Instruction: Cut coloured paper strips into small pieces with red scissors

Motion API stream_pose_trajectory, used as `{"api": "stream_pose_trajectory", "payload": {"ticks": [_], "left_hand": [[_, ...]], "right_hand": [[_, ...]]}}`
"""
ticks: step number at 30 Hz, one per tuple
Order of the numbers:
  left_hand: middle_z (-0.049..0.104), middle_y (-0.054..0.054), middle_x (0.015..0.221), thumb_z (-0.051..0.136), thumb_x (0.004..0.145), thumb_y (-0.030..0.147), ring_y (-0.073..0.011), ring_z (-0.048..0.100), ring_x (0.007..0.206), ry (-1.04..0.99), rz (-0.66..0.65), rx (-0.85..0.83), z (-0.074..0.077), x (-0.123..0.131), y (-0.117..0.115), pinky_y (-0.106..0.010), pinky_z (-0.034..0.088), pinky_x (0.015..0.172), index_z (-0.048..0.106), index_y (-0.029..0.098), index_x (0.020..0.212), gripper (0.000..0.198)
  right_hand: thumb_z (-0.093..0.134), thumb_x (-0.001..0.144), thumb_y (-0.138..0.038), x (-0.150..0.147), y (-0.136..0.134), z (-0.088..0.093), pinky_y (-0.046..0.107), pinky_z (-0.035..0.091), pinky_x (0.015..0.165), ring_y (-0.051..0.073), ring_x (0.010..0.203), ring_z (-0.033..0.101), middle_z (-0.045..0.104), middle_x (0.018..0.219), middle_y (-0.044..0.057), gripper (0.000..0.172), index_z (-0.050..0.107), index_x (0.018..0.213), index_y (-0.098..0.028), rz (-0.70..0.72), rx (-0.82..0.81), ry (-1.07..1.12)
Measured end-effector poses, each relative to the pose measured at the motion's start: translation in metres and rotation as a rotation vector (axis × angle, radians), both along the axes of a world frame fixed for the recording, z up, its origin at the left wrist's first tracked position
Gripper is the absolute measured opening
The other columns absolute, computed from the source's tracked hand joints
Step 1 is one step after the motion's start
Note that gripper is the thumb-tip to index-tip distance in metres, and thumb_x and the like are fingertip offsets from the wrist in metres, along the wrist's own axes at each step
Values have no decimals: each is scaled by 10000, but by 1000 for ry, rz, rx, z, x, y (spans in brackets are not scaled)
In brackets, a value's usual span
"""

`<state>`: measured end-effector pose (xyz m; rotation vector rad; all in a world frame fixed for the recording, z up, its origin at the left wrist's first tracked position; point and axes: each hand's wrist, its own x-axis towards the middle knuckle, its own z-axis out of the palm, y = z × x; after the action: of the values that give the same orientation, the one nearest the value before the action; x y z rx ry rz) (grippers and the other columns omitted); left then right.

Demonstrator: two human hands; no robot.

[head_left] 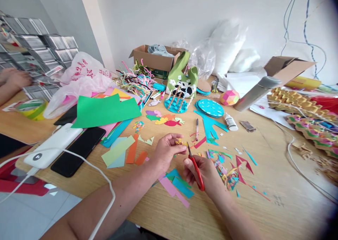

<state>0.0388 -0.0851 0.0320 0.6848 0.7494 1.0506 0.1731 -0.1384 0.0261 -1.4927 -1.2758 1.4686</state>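
My left hand [169, 150] pinches a small piece of yellow paper [181, 141] between thumb and fingers. In my right hand [202, 171] is a pair of red-handled scissors [195, 166], its blade tips beside the yellow paper; I cannot tell whether they touch it. Several paper fish [173, 122] in different colours lie beyond my hands, with a small heap of coloured paper bits [138, 126] to their left. Paper scraps [228, 173] are scattered to the right of the scissors. Under my wrists lie pink and blue paper strips [171, 187].
At left are green paper sheets [102, 109], a black phone [77, 152] and a white power bank [52, 150] with a cable. Farther back stand a green panda bag [182, 79], blue discs [210, 108], a glue bottle [231, 122] and a grey flask [256, 93]. Another person's hands [16, 79] show far left.
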Motion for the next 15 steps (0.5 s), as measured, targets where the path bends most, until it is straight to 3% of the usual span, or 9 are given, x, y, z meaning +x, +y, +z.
{"api": "stream_pose_trajectory", "payload": {"ticks": [15], "left_hand": [[593,8,645,682,592,114,-116,600,587,34,0,23,-2,0,0,-235,443,614,558,138,952,382]], "right_hand": [[610,710,-580,0,-1,1,210,430,360,125,375,546,590,476,9,438,508,625,-163,-5,-6,12]]}}
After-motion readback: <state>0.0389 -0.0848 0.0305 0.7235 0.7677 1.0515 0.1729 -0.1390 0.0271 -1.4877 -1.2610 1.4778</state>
